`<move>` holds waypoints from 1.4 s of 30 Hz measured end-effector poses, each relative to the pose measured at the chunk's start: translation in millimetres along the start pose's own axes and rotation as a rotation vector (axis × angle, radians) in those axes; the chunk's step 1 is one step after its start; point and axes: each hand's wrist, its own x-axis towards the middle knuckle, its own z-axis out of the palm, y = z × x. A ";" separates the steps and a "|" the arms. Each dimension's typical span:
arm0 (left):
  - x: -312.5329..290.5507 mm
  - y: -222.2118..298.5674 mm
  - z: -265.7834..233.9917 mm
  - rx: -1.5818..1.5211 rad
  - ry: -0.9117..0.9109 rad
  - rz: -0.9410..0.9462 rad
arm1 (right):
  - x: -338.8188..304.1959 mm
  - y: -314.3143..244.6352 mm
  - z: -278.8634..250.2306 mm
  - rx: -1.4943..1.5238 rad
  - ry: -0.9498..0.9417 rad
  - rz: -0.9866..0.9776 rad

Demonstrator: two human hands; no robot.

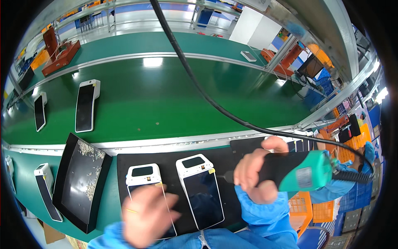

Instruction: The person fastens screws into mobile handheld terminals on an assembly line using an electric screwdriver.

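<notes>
My right hand (259,170) is wrapped round a black-and-green electric screwdriver (302,171), its bit pointing left. The bit lies beside the upper right edge of a white payment terminal (202,199) with a dark screen and a yellow sticker. To its left is a second, similar terminal (142,171), with my left hand (145,218) over its lower part. Motion smears the left fingers, so whether they grip anything is unclear. Both terminals lie face up on a black mat (169,166). A black tray (74,189) of small loose screws stands left of the mat.
A black cable (199,89) hangs across the view toward the screwdriver. Beyond a metal rail, two terminals (85,108) lie on a green belt (166,95). Another terminal (47,193) is left of the tray. At right are orange baskets (300,209) and another person's blue sleeve (331,193).
</notes>
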 end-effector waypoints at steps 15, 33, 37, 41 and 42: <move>-43.1 -162.2 -57.5 0.167 -0.133 -0.381 | -9.4 -19.0 -9.5 0.282 -0.148 0.158; -43.8 -169.6 -61.2 0.161 0.191 -0.529 | -10.8 -15.8 -15.5 0.113 -0.211 0.258; -54.0 -171.1 -71.5 -0.018 0.111 -0.633 | -9.6 -13.4 -16.5 0.138 -0.217 0.241; -41.6 -119.6 -90.9 -0.601 0.283 -0.743 | -12.1 -15.6 -19.2 0.166 -0.231 0.243; -32.6 -98.3 -83.7 -0.721 0.304 -0.764 | -10.5 -11.6 -21.8 0.208 -0.248 0.206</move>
